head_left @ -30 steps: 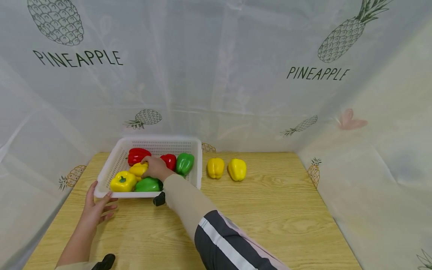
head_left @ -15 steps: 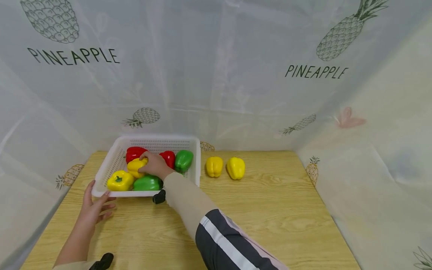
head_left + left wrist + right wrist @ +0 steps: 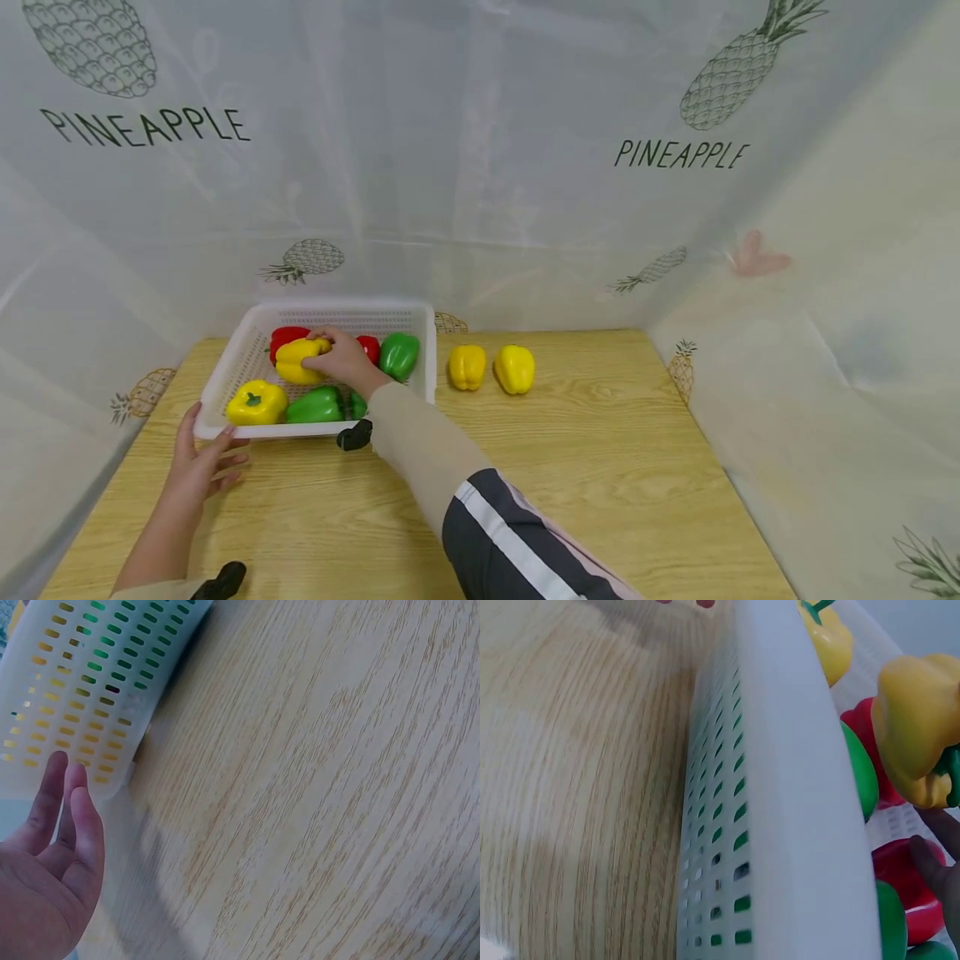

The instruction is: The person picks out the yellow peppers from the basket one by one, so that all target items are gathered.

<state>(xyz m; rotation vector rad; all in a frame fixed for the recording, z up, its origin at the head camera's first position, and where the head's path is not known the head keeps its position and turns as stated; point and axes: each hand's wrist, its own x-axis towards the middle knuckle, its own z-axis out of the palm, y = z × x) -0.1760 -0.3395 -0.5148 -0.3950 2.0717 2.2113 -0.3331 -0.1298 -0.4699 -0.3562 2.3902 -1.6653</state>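
Observation:
My right hand (image 3: 343,360) holds a yellow bell pepper (image 3: 295,362) up inside the white perforated basket (image 3: 315,430), above its floor. In the right wrist view that yellow bell pepper (image 3: 915,727) has its green stem toward the fingers. My left hand (image 3: 193,471) is at the basket's front left corner; in the left wrist view its fingers are fairly straight against or close to the basket wall (image 3: 112,697). Also in the basket are another yellow bell pepper (image 3: 257,403), green bell peppers (image 3: 316,405) and red ones (image 3: 287,337), some partly hidden by the right hand.
Two yellow bell peppers (image 3: 467,367) lie on the wooden table (image 3: 570,467) to the right of the basket. Behind and beside the table hangs a pale sheet (image 3: 480,183) printed with pineapples. My right sleeve (image 3: 427,450) crosses the basket's front right corner.
The right hand has raised the yellow bell pepper from among the others and carried it slightly toward the back of the basket. The left hand stays at the corner. The view has shifted slightly.

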